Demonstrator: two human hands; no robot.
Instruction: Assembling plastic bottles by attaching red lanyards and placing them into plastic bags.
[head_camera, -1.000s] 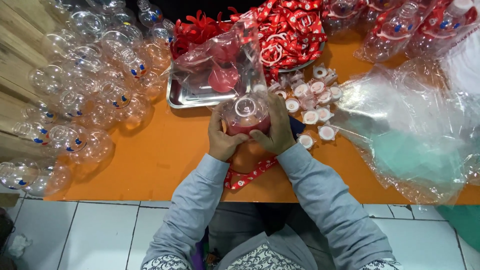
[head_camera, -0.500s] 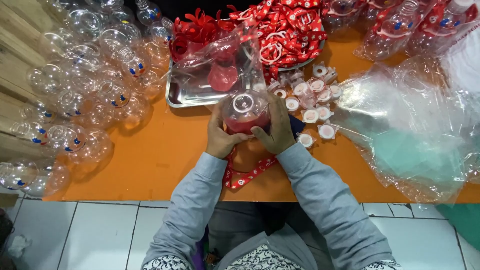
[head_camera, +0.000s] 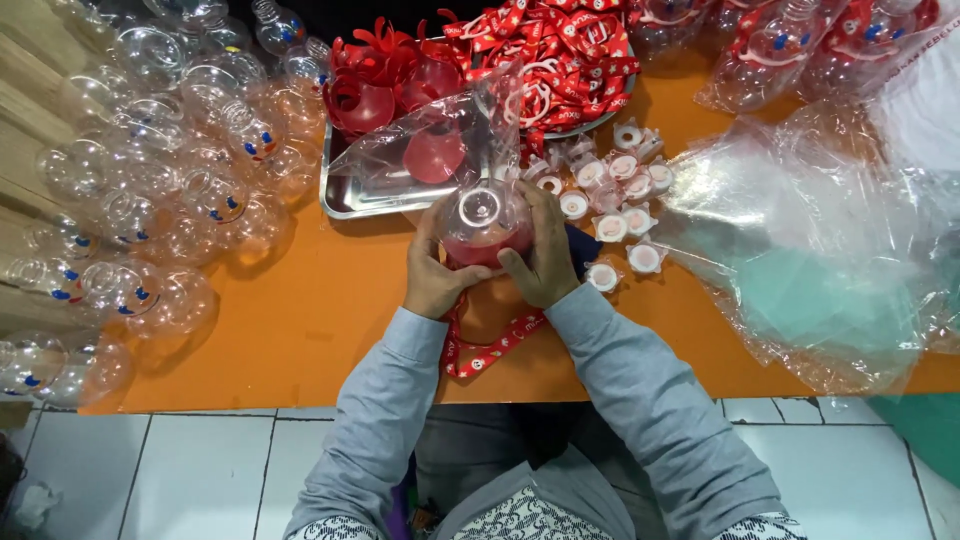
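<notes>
Round clear bottle (head_camera: 483, 222), seen from above with its open neck facing the camera and a red part showing inside its lower half, is being held just above the orange counter (head_camera: 300, 320), directly in front of the steel tray (head_camera: 345, 200). Left hand (head_camera: 435, 268) is wrapping the bottle's left side and right hand (head_camera: 545, 250) its right side, fingers of both curled closed against the wall; both hands are pressing inward, so the step in hand appears to be seating or fitting the bottle's parts together. A red printed strap (head_camera: 485, 345) is trailing from under the bottle toward the counter's near edge, on the side away from the tray. A likely next move calls for a firm, even squeeze with the neck kept upright, since the thin wall looks easy to dent.

Containers, taken relative to the tray: left of it, a large heap of empty clear bottles (head_camera: 150, 190) is lying on the counter; far right of it, loose clear plastic bags (head_camera: 820, 240) are spreading out empty. The tray itself is holding red funnel-shaped parts (head_camera: 400, 110) under a clear bag. Behind the tray, a pile of red straps (head_camera: 560, 50) is resting. Just right of the tray, small white caps (head_camera: 615, 195) are sitting in a cluster.
</notes>
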